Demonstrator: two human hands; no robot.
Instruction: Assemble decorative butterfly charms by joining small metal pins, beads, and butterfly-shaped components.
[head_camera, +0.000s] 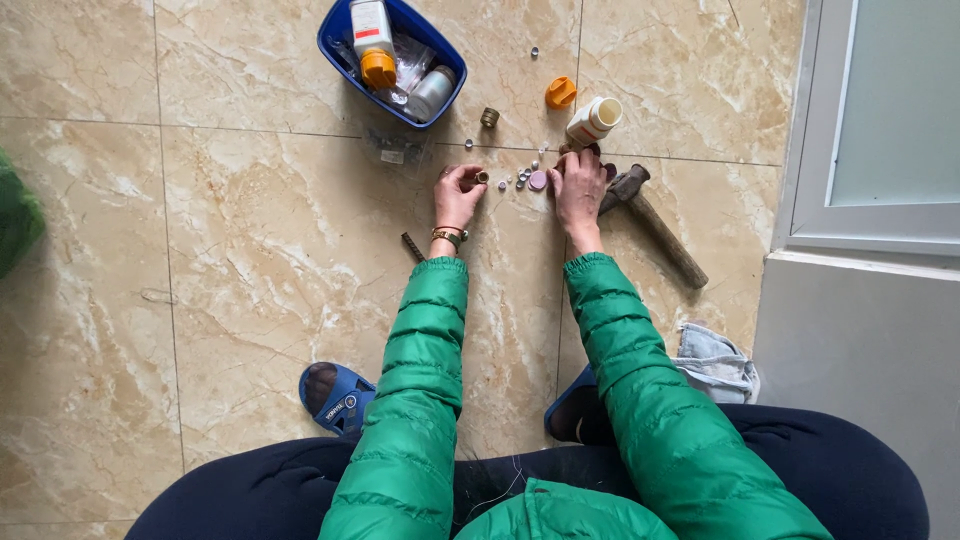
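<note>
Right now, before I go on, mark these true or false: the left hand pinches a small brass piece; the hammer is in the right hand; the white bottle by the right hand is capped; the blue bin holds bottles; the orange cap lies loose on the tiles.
1. The left hand pinches a small brass piece. True.
2. The hammer is in the right hand. False: it lies on the floor beside that hand, which rests fingers-down among small parts.
3. The white bottle is capped. False: its mouth is open.
4. The blue bin holds bottles. True.
5. The orange cap lies loose on the tiles. True.
</note>
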